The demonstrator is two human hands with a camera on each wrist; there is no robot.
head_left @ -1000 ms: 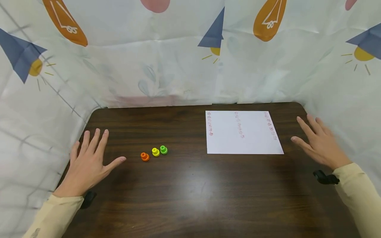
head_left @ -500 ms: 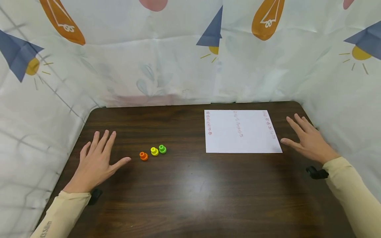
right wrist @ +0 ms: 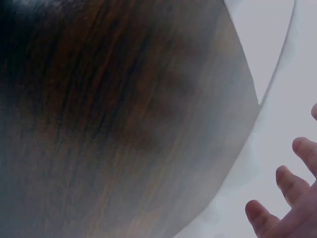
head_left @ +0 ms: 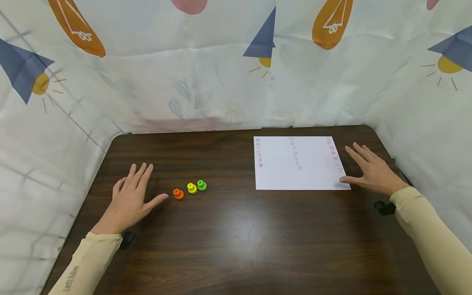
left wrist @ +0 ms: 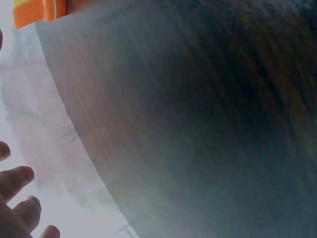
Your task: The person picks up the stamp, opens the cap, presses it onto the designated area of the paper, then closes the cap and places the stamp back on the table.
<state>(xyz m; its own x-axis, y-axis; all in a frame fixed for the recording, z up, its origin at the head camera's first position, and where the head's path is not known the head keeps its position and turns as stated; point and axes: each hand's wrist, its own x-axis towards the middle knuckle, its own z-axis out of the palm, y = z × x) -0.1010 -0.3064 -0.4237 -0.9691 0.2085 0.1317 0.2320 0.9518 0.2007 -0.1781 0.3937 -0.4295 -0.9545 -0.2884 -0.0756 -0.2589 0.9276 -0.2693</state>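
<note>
Left hand (head_left: 129, 203): palm down, fingers extended and loosely together, thumb spread wide toward the middle of the table; holds nothing. Right hand (head_left: 374, 172): fingers extended and slightly fanned, thumb spread toward the left hand; holds nothing. Whether either hand touches the dark brown wood-grain table (head_left: 228, 246) cannot be told.

Just beyond the left thumb's tip, on the side toward the right hand: small orange stepped round peg (head_left: 178, 194), glossy, near the thumb but apart from it in the head view. Next outward from the left hand: small yellow stepped round peg (head_left: 192, 188), then small bright green stepped round peg (head_left: 201, 185), the farthest of the three from that hand. Yellow and green sit close together; orange lies slightly apart and a little nearer the person. Left wrist view: orange and a bit of yellow at the top corner.

Between the hands, close to the right one: white rectangular paper sheet (head_left: 273, 178) with three columns of small red printed marks, too small to read. Right thumb overlaps its near right corner in the head view; contact unclear.

Both forearms: beige sleeves (head_left: 90, 262), dark lettering on the left one. Black wrist device (head_left: 127, 240) at the left wrist; similar black unit (head_left: 384, 207) at the right. Beyond both hands: white patterned cloth (head_left: 221, 82).
</note>
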